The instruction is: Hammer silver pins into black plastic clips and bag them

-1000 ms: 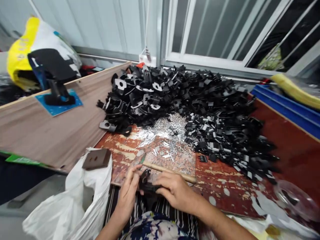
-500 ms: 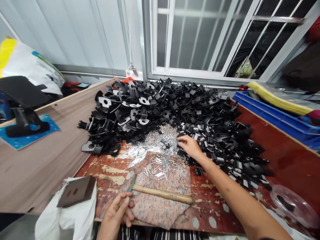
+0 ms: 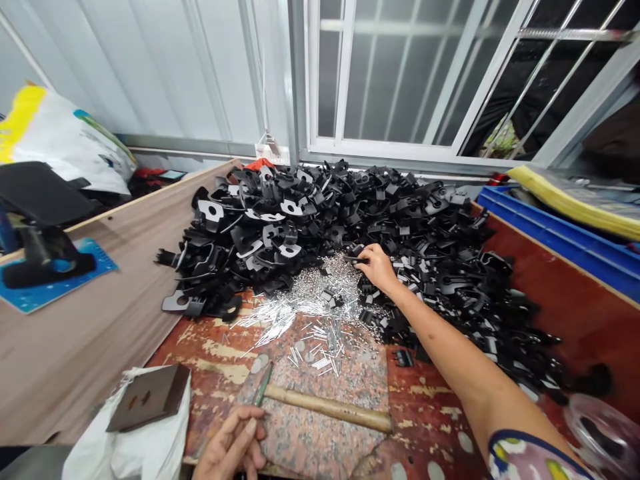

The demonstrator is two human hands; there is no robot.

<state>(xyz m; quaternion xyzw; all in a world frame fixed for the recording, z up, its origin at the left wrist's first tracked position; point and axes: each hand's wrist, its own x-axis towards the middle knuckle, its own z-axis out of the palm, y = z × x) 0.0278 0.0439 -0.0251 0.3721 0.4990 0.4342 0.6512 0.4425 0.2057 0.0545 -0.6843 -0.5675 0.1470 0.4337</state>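
Note:
My right hand point(image 3: 376, 267) pinches a small black plastic part point(image 3: 355, 259) at the far edge of the heap of metal pins and rivets point(image 3: 327, 283). Around it spreads a large pile of black plastic pieces point(image 3: 345, 200). Near the front edge, my left hand point(image 3: 233, 440) has curled fingers with the thumb against them; whether anything is inside is hidden. Just beyond those fingertips is the green head of a hammer point(image 3: 327, 407), whose wooden handle lies across a speckled stone slab point(image 3: 320, 443). Several loose silver pins point(image 3: 327, 353) lie on the slab's far part.
A brown block point(image 3: 150, 398) rests on white cloth at the left. Beside a wooden side board point(image 3: 125, 267) is a black stand on a blue sheet point(image 3: 103, 257). A blue crate point(image 3: 560, 223) stands at the right, and a clear plastic tub point(image 3: 600, 433) sits front right.
My right hand has moved slightly away from me and now shows a black plastic part between its fingers. My left hand stays beside the hammer head. The camera view has shifted a little.

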